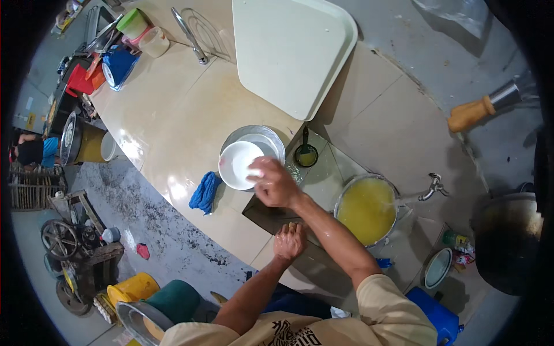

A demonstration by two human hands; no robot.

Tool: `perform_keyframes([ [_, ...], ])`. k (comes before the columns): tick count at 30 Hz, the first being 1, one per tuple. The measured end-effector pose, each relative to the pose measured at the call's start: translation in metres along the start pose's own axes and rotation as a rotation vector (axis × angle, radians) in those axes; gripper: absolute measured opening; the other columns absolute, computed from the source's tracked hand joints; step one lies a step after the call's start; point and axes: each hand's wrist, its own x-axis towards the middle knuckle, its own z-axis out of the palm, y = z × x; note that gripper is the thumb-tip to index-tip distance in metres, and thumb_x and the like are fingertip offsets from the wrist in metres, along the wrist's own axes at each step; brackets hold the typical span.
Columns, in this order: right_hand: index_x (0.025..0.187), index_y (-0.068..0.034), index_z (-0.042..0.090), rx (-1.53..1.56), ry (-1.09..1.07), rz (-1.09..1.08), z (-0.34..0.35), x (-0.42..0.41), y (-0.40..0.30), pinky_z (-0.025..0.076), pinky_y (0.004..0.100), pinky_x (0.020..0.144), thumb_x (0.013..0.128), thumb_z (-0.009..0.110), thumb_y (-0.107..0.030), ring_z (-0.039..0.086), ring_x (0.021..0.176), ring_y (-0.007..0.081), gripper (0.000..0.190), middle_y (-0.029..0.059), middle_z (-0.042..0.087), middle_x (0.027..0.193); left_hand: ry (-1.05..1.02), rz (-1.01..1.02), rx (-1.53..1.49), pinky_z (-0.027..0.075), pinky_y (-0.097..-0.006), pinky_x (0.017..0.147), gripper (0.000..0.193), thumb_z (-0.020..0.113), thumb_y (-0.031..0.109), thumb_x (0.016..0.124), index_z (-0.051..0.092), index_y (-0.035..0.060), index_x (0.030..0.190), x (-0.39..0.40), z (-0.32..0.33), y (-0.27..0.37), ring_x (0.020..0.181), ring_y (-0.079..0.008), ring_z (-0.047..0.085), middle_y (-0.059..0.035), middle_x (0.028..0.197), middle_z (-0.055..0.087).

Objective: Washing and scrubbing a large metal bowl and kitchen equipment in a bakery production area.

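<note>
My right hand (273,181), blurred by motion, is over the right side of a white bowl (236,166). Something small and whitish shows at its fingers, too blurred to name. The bowl sits in a round metal basin (272,134) on the tiled counter. My left hand (290,242) is wet and rests near the front edge of the sunken tiled sink (270,216), fingers bent; whether it grips anything is not visible. A twisted blue cloth (205,193) lies left of the bowl. A brush (305,145) stands in a small dark container at the sink's far side.
A tap (433,188) runs into a pot of yellowish liquid (368,212) on the right. A large pale tray (294,52) leans at the back near a curved faucet (190,36). Blue scale (119,67) and tubs stand back left; buckets (173,300) stand below left. A person (37,151) is far left.
</note>
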Motion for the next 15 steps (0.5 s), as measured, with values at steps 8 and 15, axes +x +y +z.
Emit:
perform_keyframes([
  [8, 0.12, -0.006, 0.073, -0.797, -0.367, 0.285, -0.024, -0.093, 0.2, 0.046, 0.047, 0.111, 0.092, 0.061, -0.014, 0.058, 0.123, 0.0362, 0.031, 0.0155, 0.069, 0.117, -0.057, -0.005, 0.015, 0.06, -0.047, 0.076, 0.02, 0.067, 0.023, 0.092, 0.068, 0.0073, 0.104, 0.01, -0.005, 0.005, 0.092, -0.0327, 0.071, -0.0124, 0.101, 0.071],
  [15, 0.135, -0.016, 0.072, -1.49, -0.918, -0.176, -0.001, -0.071, 0.186, 0.024, 0.059, 0.125, 0.102, 0.056, -0.032, 0.049, 0.147, 0.0317, 0.041, 0.0134, 0.066, 0.143, 0.019, -0.064, 0.071, 0.059, -0.0489, 0.075, 0.017, 0.067, 0.022, 0.093, 0.068, 0.0076, 0.102, -0.001, -0.005, -0.015, 0.09, -0.0333, 0.071, -0.0124, 0.097, 0.07],
])
